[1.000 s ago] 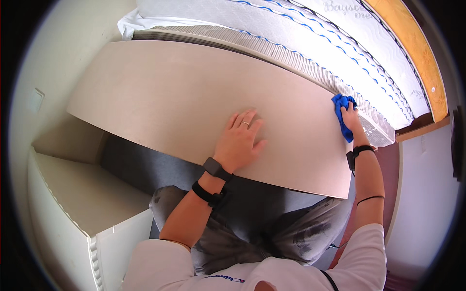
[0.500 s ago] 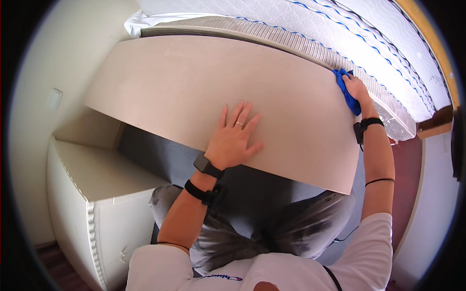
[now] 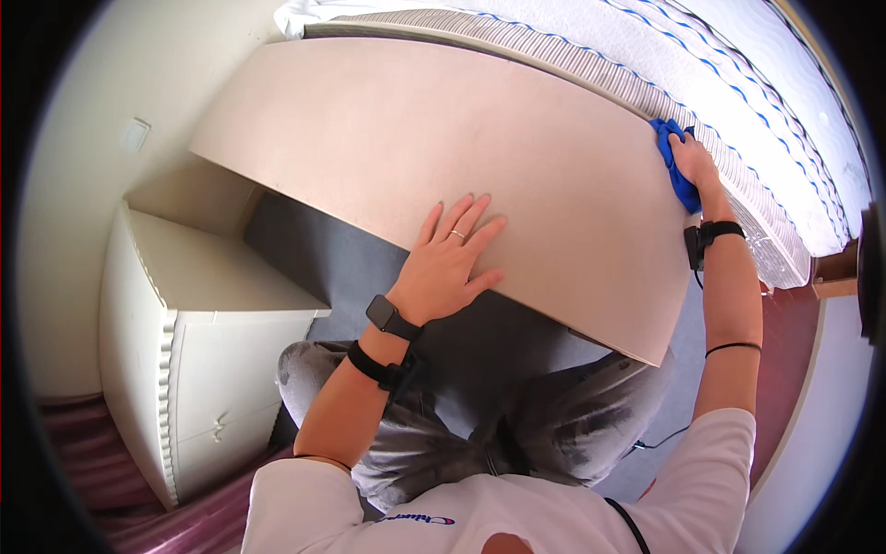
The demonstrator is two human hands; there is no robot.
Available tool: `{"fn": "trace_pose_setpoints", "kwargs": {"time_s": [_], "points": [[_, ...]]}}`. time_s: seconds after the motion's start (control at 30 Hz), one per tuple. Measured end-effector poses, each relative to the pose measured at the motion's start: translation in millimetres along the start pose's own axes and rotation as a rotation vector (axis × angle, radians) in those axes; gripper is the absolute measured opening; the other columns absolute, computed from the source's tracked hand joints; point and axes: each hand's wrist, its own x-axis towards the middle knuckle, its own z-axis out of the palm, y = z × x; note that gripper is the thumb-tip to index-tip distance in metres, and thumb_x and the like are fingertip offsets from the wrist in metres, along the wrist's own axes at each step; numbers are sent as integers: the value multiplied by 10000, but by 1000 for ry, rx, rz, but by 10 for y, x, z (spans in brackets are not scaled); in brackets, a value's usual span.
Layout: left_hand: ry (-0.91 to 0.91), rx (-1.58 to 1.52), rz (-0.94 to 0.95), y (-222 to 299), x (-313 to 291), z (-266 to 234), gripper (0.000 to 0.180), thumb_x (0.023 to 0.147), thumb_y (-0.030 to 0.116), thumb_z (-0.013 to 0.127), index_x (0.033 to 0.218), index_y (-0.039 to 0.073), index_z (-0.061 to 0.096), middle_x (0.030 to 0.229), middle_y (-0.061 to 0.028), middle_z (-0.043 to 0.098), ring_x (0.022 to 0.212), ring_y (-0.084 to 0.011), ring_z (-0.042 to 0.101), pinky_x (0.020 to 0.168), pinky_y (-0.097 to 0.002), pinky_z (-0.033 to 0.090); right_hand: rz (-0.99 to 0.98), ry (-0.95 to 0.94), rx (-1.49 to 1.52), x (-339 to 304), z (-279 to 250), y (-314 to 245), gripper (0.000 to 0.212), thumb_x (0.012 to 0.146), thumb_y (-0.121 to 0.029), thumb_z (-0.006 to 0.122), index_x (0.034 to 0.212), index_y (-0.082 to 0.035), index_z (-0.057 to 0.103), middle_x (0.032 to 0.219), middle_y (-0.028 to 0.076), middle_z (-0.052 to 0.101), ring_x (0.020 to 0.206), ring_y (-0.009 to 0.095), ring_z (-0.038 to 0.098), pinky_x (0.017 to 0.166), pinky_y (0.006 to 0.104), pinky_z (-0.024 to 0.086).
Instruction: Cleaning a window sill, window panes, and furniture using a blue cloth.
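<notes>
A large pale beige board [image 3: 397, 120] stretches across the middle in front of me. My left hand [image 3: 443, 263] lies flat on it near its front edge, fingers spread, a ring on one finger. At the board's right edge, my right hand [image 3: 694, 166] grips a crumpled blue cloth [image 3: 678, 180], pressed against the far right part of that edge. Part of the cloth is hidden beneath the fingers. Dark straps circle both wrists, with a watch [image 3: 392, 317] on the left.
Behind the board lies a striped mattress [image 3: 591, 69] with blue wavy trim. A cream bedside cabinet [image 3: 231, 369] stands at left, next to a wall with a switch [image 3: 137, 135]. Purple fabric [image 3: 97, 443] lies at lower left. A cable [image 3: 660, 443] runs by my right knee.
The view has shifted, so the board and cabinet sit higher in the picture. My left hand stays flat on the board, and the right still holds the cloth at its edge.
</notes>
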Motion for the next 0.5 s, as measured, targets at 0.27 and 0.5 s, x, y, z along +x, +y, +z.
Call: {"fn": "trace_pose_setpoints", "kwargs": {"time_s": [0.27,0.5], "points": [[28,-19,36,-292,333,-20,651,915,431,644,1448,102,468,1589,-165,329,1470,-348,300,1213,-536,186,67,-23,23,-119,1,-30,650,972,-527,323,1431,-101,498,1495,200,474,1360,456,437,1167,523,307],[-47,-26,120,-176,765,348,671,915,441,635,1469,108,458,1584,-196,327,1478,-385,268,1194,-605,166,-8,-150,-254,-65,27,244,409,1030,-424,308,1319,-219,511,1604,199,296,1413,518,315,1149,675,248]]}}
